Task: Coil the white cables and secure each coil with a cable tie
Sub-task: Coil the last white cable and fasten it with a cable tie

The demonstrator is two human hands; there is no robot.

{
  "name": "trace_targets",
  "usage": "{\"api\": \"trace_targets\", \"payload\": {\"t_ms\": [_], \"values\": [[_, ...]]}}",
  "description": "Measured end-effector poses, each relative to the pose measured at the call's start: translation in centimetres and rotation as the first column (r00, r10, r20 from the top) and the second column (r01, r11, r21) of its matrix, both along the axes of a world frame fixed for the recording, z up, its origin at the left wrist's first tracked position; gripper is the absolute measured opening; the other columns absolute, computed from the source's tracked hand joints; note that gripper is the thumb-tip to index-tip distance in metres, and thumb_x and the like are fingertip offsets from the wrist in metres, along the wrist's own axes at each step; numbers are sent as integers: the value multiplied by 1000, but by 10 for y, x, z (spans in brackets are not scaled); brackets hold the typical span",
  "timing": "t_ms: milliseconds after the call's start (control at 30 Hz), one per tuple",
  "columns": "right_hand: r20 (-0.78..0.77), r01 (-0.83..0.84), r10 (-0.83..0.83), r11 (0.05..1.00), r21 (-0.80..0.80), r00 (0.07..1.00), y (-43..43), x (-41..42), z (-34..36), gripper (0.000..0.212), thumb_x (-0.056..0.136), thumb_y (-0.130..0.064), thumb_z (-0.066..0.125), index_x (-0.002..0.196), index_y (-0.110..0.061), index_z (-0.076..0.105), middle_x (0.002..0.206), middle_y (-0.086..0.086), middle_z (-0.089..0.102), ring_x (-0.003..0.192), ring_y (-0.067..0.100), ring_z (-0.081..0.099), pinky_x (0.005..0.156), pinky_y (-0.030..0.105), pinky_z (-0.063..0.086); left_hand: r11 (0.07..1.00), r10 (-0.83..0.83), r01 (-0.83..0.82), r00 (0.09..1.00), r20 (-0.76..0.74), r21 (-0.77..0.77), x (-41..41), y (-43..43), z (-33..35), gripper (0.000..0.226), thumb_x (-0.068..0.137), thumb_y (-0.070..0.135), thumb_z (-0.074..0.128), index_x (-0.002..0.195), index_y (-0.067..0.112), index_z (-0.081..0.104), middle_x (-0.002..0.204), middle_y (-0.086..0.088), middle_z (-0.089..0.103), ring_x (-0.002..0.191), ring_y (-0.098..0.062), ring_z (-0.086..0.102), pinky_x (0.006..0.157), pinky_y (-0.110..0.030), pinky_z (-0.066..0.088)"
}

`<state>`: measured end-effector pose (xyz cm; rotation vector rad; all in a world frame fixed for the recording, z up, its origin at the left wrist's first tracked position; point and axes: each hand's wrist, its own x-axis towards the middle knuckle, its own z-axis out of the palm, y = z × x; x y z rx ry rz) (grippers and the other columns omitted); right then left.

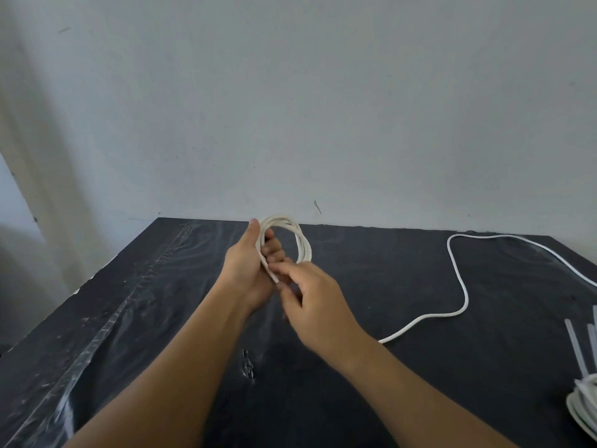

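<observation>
A: What is the right hand [315, 297] doing there, nearest to us?

B: It is pinching at the loose end of the coil of white cable [287, 240], fingers curled in; the frame is blurring there, so I cannot tell whether it is really gripping the tip. I judge it is tucking that end against the loops before a tie goes on.

A: And how should that be going?

B: The end should be lying flat along the bundle, not sticking out, and the loops should be staying the same size while the other hand is holding them firmly. Letting go too soon would probably let the turns spring apart.

A: The left hand [250, 268]?

B: It is closed around the near-left side of the coil, thumb up along the outside, fingers passing through the ring. It is holding the coil upright above the black worktop [135, 318], toward the far edge by the wall.

A: How is the cable looking?

B: Several tidy round turns of thin, slightly stiff white cord. To the right, a second white cable [458, 286] is lying uncoiled, snaking across the worktop, with cable ties [576, 347] and another white coil [583, 405] at the right edge.
</observation>
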<state>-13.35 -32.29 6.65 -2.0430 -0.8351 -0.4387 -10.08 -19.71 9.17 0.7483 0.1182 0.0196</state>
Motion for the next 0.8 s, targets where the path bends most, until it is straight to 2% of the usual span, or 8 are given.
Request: {"api": "trace_targets", "payload": {"t_ms": [67,167,400,500,567,633,700,800], "values": [[-41,2,-2,1000,-7,999,-8,0,-8,22,96,-21,53,114,-19,65,89,-6,65,63,-3,52,68,15,46,1000,15,-14,999,52,-27,4,6,6,43,97,46,41,71,14,52,53,4,28,43,-10,27,53,-27,37],[-129,-17,1,993,-119,992,-25,9,-16,20,98,-31,50,93,-19,65,59,-10,54,53,3,50,54,16,37,1000,-13,11,990,138,16,5,16,16,43,98,45,38,72,14,51,52,5,27,41,-10,28,50,-27,40],[-294,11,-110,948,-318,950,-67,44,-12,46,92,-52,45,66,-15,56,51,-7,44,46,3,41,48,18,35,989,-26,-8,974,224,149,-12,29,49,43,99,45,35,69,16,46,46,8,24,36,-6,21,42,-21,35],[-521,53,-68,998,-43,851,-77,60,-7,42,90,-47,56,72,-9,57,56,0,39,49,12,40,51,25,38,967,-106,40,961,255,252,-16,36,60,43,98,46,35,68,17,45,46,8,22,36,-6,20,41,-21,31],[-614,126,-24,984,123,789,-77,68,7,44,81,-50,66,68,-9,54,57,2,33,51,15,31,49,30,32,931,-151,52,955,254,360,-20,34,61,43,98,45,35,68,16,45,47,7,23,36,-7,20,40,-23,31],[-600,234,-124,966,109,791,-79,74,27,54,68,-57,75,64,-13,44,55,0,28,50,15,24,48,31,26,872,-172,30,953,248,489,-22,29,61,43,100,42,33,70,14,46,49,5,23,38,-9,19,42,-24,31],[-618,289,-172,953,94,767,-79,77,47,55,66,-53,79,63,-17,38,53,-1,26,48,14,20,46,29,21,757,-154,-41,958,240,652,-25,22,59,42,101,39,33,71,12,46,50,4,25,41,-11,20,46,-27,30],[-758,271,99,897,348,644,-71,80,75,29,84,-31,70,71,-16,50,50,-5,29,40,8,22,38,21,21,561,-160,-80,966,203,824,-26,7,52,39,101,35,36,72,11,45,46,9,29,41,-10,24,48,-29,27]]}}
